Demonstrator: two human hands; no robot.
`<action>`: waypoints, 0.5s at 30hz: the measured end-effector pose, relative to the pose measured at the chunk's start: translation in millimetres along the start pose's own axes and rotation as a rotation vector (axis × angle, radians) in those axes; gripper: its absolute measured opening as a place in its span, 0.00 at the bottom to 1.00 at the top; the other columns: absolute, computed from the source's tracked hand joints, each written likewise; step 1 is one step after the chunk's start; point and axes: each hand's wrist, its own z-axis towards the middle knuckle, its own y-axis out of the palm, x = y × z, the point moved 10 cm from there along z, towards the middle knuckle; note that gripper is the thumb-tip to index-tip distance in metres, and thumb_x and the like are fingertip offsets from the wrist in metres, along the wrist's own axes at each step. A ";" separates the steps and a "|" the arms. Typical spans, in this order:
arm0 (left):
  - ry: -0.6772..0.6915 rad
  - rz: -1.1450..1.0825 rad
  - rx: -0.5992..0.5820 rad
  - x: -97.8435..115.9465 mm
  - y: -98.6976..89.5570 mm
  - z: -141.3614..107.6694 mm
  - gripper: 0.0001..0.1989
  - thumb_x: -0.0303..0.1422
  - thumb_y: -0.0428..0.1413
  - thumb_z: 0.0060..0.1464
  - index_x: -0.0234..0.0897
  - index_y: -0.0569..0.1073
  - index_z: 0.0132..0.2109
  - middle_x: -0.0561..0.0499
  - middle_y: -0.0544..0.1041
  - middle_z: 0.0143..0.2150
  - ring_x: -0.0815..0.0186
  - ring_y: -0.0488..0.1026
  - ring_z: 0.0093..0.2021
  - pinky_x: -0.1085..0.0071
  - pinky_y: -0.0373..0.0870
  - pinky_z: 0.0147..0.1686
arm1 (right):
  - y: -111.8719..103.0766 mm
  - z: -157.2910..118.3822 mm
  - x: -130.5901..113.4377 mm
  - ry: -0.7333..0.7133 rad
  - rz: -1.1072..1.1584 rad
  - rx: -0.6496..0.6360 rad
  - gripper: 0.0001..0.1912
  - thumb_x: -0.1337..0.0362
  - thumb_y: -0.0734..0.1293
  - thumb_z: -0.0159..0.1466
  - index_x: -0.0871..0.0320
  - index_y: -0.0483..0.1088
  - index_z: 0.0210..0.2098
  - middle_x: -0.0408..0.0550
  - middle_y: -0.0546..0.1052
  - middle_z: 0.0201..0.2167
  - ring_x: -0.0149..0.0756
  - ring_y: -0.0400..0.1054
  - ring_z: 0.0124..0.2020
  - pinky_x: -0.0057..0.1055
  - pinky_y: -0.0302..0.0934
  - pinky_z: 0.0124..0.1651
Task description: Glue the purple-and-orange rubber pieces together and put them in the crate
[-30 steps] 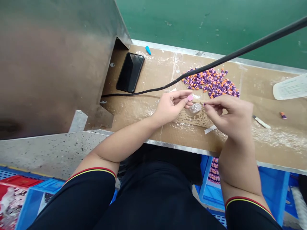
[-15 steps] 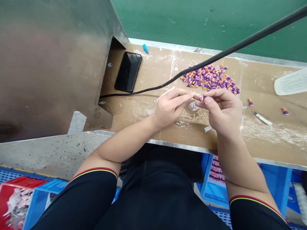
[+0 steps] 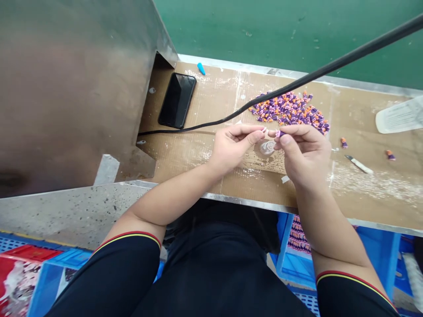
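My left hand pinches a small pale pink piece at its fingertips. My right hand is shut on a small purple piece, held between thumb and forefinger just beside the left fingertips. Below both hands stands a small transparent bottle, partly hidden by my fingers. Behind them lies a heap of purple and orange pieces. Two loose pieces of the same colours lie to the right, near a white-handled craft knife.
The cardboard-covered bench has a metal edge. A black phone, a blue cone and a paper sheet lie on it. A black cable crosses above. A metal panel stands left; blue crates sit below.
My hands have come closer together, and the left hand's pink piece now sits against the right fingertips' side. A second loose piece has appeared right of the heap.
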 end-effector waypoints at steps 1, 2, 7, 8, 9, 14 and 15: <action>-0.079 -0.092 0.001 -9.3 1.1 -0.4 0.20 0.54 0.75 0.61 0.43 0.90 0.46 0.47 0.89 0.46 0.63 0.87 0.46 0.62 0.88 0.54 | 0.8 -1.0 -2.5 -0.028 -0.043 0.016 0.14 0.45 0.78 0.73 0.47 0.82 0.48 0.47 0.87 0.42 0.43 0.86 0.44 0.41 0.84 0.46; -0.146 -0.162 -0.003 -17.5 2.7 -1.4 0.21 0.55 0.76 0.59 0.42 0.90 0.46 0.47 0.89 0.46 0.64 0.87 0.46 0.65 0.88 0.52 | 1.8 -2.3 -5.0 -0.053 -0.091 0.030 0.14 0.45 0.78 0.73 0.47 0.83 0.48 0.48 0.88 0.43 0.44 0.86 0.44 0.43 0.85 0.48; -0.292 -0.252 -0.028 -34.4 6.1 -7.5 0.19 0.51 0.75 0.62 0.41 0.89 0.47 0.47 0.89 0.48 0.65 0.86 0.50 0.69 0.85 0.51 | 8.4 -8.4 -22.9 -0.189 -0.290 0.065 0.08 0.52 0.76 0.75 0.46 0.86 0.48 0.48 0.90 0.43 0.45 0.86 0.41 0.45 0.83 0.46; -0.293 -0.256 -0.029 -33.5 6.4 -8.0 0.19 0.51 0.75 0.62 0.41 0.89 0.47 0.47 0.89 0.48 0.65 0.86 0.49 0.69 0.85 0.50 | 9.5 -9.2 -27.4 -0.223 -0.315 0.070 0.07 0.54 0.76 0.75 0.45 0.87 0.47 0.48 0.90 0.42 0.45 0.86 0.40 0.45 0.83 0.45; -0.289 -0.264 -0.032 -31.6 7.2 -8.2 0.19 0.52 0.76 0.61 0.41 0.89 0.46 0.48 0.89 0.47 0.66 0.85 0.48 0.70 0.84 0.49 | 10.4 -9.8 -31.5 -0.255 -0.334 0.075 0.06 0.55 0.76 0.75 0.45 0.87 0.47 0.48 0.90 0.42 0.44 0.85 0.40 0.45 0.83 0.45; -0.271 -0.336 0.001 -20.2 11.3 -7.7 0.22 0.55 0.80 0.52 0.42 0.90 0.41 0.50 0.87 0.39 0.71 0.80 0.37 0.72 0.82 0.44 | 13.1 -8.9 -33.2 -0.296 -0.404 0.084 0.08 0.53 0.75 0.76 0.46 0.87 0.46 0.48 0.90 0.40 0.44 0.86 0.39 0.43 0.82 0.44; -0.276 -0.338 0.014 -19.1 11.4 -7.9 0.23 0.55 0.80 0.51 0.42 0.90 0.40 0.50 0.87 0.38 0.72 0.79 0.36 0.72 0.82 0.43 | 13.4 -9.0 -33.2 -0.307 -0.410 0.087 0.09 0.53 0.74 0.77 0.47 0.87 0.46 0.47 0.90 0.40 0.43 0.85 0.38 0.42 0.82 0.43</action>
